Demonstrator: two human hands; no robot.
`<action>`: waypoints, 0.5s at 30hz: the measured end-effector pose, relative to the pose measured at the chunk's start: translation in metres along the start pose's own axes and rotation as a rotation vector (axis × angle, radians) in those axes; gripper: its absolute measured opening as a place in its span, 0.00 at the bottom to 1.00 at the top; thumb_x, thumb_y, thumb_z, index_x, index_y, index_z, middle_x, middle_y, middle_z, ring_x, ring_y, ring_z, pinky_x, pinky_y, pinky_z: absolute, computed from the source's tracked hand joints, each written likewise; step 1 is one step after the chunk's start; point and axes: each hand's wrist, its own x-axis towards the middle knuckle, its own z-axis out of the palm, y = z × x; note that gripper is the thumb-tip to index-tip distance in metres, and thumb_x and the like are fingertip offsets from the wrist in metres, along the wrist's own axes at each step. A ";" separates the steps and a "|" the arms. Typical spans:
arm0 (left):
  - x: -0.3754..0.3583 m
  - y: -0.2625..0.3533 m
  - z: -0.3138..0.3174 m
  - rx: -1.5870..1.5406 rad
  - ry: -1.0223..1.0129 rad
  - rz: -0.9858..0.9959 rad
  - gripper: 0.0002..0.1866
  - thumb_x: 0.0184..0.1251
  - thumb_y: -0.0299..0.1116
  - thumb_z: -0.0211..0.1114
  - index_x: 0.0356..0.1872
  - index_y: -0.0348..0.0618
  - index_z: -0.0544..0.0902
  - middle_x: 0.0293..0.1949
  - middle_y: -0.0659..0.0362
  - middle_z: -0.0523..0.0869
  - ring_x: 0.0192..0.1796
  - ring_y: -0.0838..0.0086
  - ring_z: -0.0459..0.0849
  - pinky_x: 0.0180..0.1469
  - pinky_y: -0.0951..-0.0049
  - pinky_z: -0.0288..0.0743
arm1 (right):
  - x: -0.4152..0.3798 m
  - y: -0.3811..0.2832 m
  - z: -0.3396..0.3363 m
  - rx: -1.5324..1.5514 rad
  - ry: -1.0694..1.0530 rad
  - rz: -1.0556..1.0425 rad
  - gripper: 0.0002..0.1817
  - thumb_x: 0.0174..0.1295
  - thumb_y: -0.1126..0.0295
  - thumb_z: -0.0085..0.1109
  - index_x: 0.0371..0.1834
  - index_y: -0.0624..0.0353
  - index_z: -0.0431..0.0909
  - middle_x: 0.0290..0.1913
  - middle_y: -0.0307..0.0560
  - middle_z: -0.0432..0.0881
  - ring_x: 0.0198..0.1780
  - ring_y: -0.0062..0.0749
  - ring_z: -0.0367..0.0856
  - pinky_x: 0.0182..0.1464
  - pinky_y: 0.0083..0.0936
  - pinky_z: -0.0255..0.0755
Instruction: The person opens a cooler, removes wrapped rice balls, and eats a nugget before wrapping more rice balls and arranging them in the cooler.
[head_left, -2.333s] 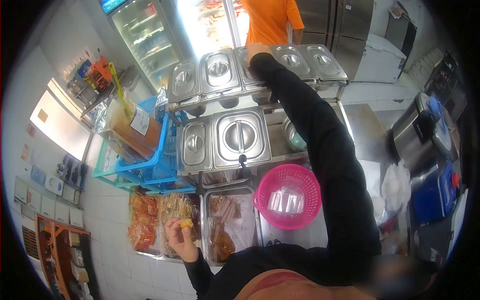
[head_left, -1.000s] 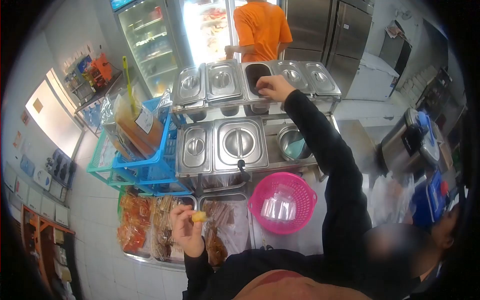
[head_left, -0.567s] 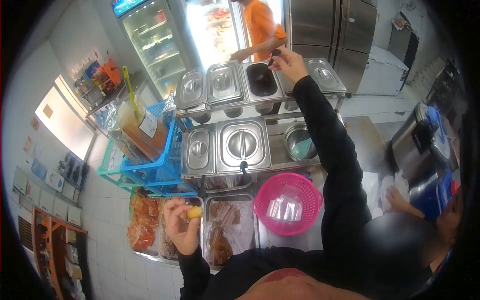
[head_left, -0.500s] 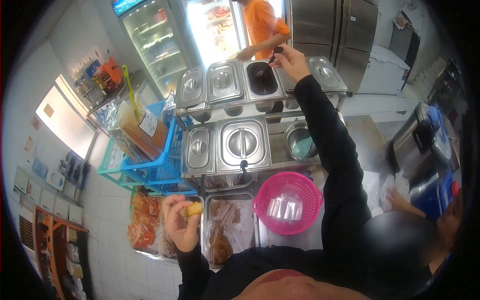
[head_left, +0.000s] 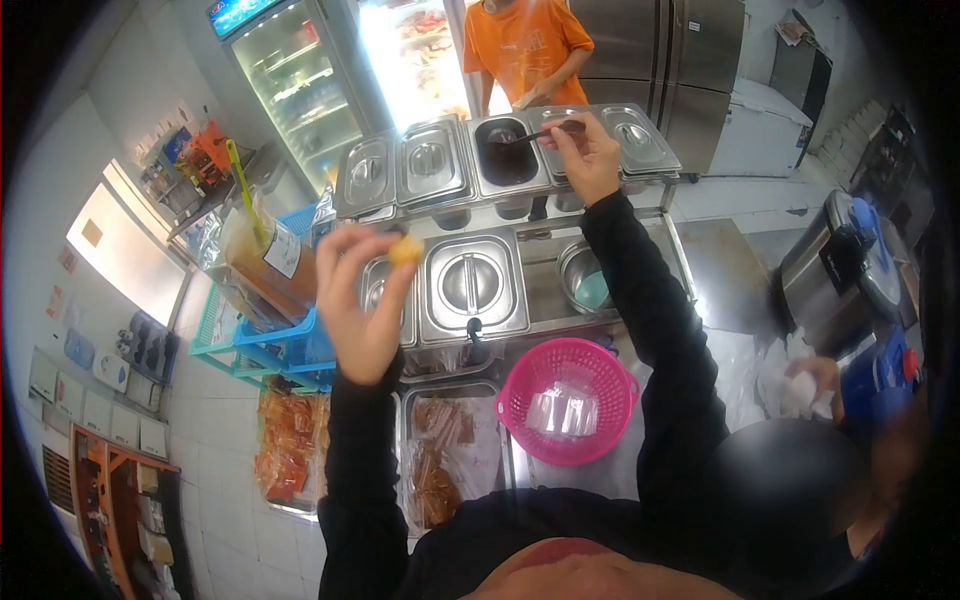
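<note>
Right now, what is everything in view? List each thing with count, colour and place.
lidded steel pans: six, silver, four on the upper tier, two below
open pan: one, dark contents, upper tier
spoon: one, dark, over the open pan
basket: one, pink, on the counter, clear bags inside
crates: stacked, blue and teal, left
glass-door fridge: one, back left
person in orange shirt: one, behind the pans
food piece: one, yellow, raised
left hand: pinches the food piece
right hand: holds the spoon
</note>
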 end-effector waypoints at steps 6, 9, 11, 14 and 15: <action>0.057 -0.061 0.070 0.165 -0.002 0.056 0.11 0.48 0.37 0.71 0.34 0.48 0.85 0.41 0.56 0.76 0.49 0.64 0.72 0.53 0.66 0.63 | -0.005 0.014 -0.002 0.150 0.263 0.059 0.04 0.61 0.81 0.50 0.37 0.67 0.67 0.36 0.52 0.80 0.32 0.32 0.83 0.35 0.19 0.77; 0.069 -0.092 0.104 0.317 -0.029 -0.077 0.12 0.47 0.45 0.71 0.32 0.56 0.87 0.43 0.59 0.74 0.52 0.62 0.68 0.54 0.59 0.58 | -0.002 0.022 -0.009 0.224 0.406 0.074 0.04 0.61 0.81 0.49 0.35 0.66 0.65 0.33 0.53 0.79 0.27 0.33 0.83 0.30 0.19 0.78; 0.076 -0.106 0.121 0.378 -0.086 -0.189 0.13 0.46 0.50 0.71 0.32 0.60 0.87 0.46 0.60 0.73 0.54 0.61 0.64 0.55 0.54 0.54 | 0.000 0.024 -0.013 0.271 0.476 0.130 0.04 0.60 0.82 0.48 0.34 0.66 0.63 0.32 0.53 0.79 0.26 0.34 0.83 0.28 0.20 0.79; 0.082 -0.111 0.140 0.410 -0.153 -0.296 0.13 0.46 0.52 0.70 0.31 0.61 0.87 0.49 0.60 0.71 0.57 0.58 0.60 0.54 0.51 0.51 | 0.005 0.022 -0.017 0.282 0.528 0.163 0.05 0.59 0.82 0.47 0.35 0.66 0.62 0.32 0.55 0.78 0.25 0.36 0.83 0.28 0.21 0.79; 0.084 -0.112 0.146 0.434 -0.163 -0.323 0.13 0.46 0.52 0.70 0.30 0.61 0.87 0.49 0.60 0.70 0.57 0.58 0.59 0.53 0.51 0.51 | 0.006 0.021 -0.018 0.285 0.545 0.176 0.05 0.59 0.82 0.47 0.35 0.66 0.62 0.32 0.55 0.78 0.25 0.37 0.83 0.27 0.21 0.79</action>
